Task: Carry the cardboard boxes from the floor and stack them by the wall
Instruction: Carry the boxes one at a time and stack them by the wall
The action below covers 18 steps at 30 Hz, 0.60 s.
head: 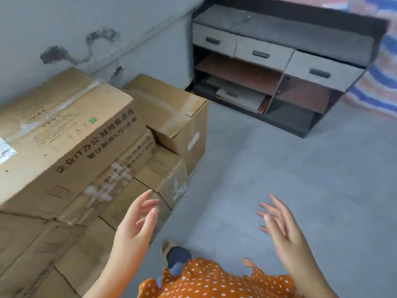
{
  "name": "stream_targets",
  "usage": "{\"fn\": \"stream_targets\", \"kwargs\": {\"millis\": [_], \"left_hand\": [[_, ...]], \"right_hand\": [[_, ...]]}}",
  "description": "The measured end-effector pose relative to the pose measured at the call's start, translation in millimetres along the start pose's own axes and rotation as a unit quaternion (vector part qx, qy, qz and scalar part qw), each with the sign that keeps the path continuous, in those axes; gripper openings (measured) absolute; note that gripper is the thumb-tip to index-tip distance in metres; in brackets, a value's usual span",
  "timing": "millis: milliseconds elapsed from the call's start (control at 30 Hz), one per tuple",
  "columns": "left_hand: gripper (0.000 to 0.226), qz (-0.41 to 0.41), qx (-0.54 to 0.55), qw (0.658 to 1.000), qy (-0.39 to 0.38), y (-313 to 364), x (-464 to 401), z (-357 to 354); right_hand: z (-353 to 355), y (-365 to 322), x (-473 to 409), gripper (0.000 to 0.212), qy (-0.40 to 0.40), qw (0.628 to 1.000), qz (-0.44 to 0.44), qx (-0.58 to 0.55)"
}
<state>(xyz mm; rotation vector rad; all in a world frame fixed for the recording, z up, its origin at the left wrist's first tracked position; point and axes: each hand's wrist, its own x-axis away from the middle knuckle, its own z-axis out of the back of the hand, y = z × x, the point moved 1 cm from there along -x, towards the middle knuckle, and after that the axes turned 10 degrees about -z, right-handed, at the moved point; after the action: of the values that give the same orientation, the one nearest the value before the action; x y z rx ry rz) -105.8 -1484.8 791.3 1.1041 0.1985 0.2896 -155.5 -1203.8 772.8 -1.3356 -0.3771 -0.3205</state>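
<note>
Both hands hold nothing, fingers spread and relaxed: left hand [137, 220] just beside the cardboard stack [92, 173] against the wall [64, 24] at left, right hand [279, 222] over bare floor [279, 168]. The top box [62, 134] runs near-left to far-right; the left hand is nearer.

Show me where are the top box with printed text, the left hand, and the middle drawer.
top box [64, 134], head view, on its taped top face
left hand [137, 220], head view, on the palm
middle drawer [261, 53], head view, on its dark handle
</note>
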Motion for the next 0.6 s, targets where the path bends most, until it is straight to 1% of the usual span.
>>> {"fn": "stream_targets", "kwargs": {"millis": [133,233,300,367,433,467,533,600], "left_hand": [[0.039,-0.041,0.018,0.991,-0.123,35,36,-91],[0.045,-0.065,0.045,0.974,-0.212,66,63,-159],[0.04,-0.088,0.047,0.959,-0.266,86,79,-198],[0.036,-0.112,0.039,0.942,-0.313,108,92,-231],[0.035,-0.134,0.028,0.924,-0.358,124,103,-262],[0.035,-0.144,0.024,0.913,-0.381,130,106,-276],[0.033,-0.16,0.013,0.891,-0.424,141,111,-305],[0.035,-0.174,0.005,0.871,-0.459,153,114,-334]], "right_hand": [[95,44,55,0.046,0.074,0.996,-0.042,-0.013],[152,77,96,0.033,0.127,0.989,-0.077,-0.03],[184,99,124,0.034,0.177,0.977,-0.105,-0.055],[209,115,150,0.031,0.228,0.96,-0.136,-0.091],[230,130,174,0.038,0.278,0.94,-0.153,-0.127],[238,138,184,0.037,0.303,0.929,-0.16,-0.142],[253,154,201,0.032,0.354,0.902,-0.172,-0.18],[265,168,214,0.033,0.407,0.87,-0.175,-0.216]]}}
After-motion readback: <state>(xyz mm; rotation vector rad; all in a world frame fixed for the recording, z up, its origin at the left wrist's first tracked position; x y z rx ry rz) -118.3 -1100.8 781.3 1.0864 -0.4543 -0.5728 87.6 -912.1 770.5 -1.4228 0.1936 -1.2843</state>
